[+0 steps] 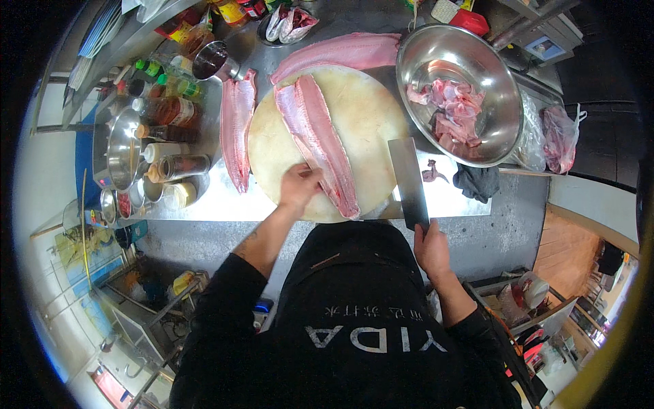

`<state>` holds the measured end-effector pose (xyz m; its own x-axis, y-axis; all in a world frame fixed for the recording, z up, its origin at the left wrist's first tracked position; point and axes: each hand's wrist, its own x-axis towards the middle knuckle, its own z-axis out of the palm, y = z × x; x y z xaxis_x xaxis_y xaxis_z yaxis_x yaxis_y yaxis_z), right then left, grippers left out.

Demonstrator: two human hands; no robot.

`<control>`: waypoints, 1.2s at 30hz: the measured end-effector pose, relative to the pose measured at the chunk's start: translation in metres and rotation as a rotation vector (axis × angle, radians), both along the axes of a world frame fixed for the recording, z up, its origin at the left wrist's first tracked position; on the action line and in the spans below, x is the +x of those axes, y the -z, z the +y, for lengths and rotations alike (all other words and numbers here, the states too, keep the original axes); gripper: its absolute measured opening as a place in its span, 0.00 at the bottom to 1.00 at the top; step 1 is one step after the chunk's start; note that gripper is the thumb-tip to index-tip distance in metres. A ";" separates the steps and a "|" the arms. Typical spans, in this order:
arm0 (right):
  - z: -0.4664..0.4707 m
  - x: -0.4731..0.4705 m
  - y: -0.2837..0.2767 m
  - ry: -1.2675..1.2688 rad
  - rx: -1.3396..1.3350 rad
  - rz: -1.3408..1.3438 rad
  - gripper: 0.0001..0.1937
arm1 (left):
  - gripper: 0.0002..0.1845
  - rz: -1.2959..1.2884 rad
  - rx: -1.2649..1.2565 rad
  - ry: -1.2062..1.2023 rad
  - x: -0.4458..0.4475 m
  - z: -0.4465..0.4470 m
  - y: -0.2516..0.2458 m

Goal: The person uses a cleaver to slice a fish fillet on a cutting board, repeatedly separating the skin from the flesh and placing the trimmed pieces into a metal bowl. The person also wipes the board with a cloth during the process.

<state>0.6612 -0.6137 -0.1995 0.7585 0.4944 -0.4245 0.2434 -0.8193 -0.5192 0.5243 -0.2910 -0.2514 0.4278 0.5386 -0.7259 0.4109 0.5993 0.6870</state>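
Note:
A long, pink fish fillet [323, 140] lies lengthwise on a round, pale chopping board [373, 117]. My left hand [300, 186] touches the fillet's left edge near its lower end. In my right hand [432, 250] is the handle of a cleaver [410, 179], its broad blade pointing away from me at the board's right edge. A second fillet [238, 130] rests on the steel worktop at the board's left. Behind the board lies another large piece of fish [340, 53]. At the right, a large steel bowl [498, 76] holds several pink fish pieces [454, 110].
Sauce bottles [168, 111] and small containers crowd the left side. A steel cup [212, 61] and a bowl with cut fish pieces [291, 25] stand at the back. A dark cloth [477, 181] hangs over the front edge; a plastic bag [560, 138] lies beyond the large bowl.

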 end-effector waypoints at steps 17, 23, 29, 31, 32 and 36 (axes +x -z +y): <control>-0.011 0.039 0.006 -0.236 0.053 -0.036 0.14 | 0.19 -0.085 -0.186 -0.153 0.009 -0.077 -0.015; -0.015 0.051 0.011 -0.349 0.094 -0.071 0.16 | 0.16 0.007 -0.125 -0.152 -0.002 -0.097 -0.002; -0.014 0.056 0.015 -0.365 0.055 -0.055 0.16 | 0.12 0.112 -0.131 0.036 -0.037 -0.129 -0.015; -0.013 0.057 0.014 -0.373 0.036 -0.042 0.16 | 0.11 0.236 -0.109 0.171 -0.051 -0.132 -0.019; -0.012 0.058 0.013 -0.374 0.064 -0.067 0.16 | 0.09 0.347 -0.001 0.272 -0.057 -0.130 -0.021; -0.005 0.056 0.006 -0.365 0.034 -0.026 0.14 | 0.17 0.317 1.063 0.603 -0.060 -0.110 -0.030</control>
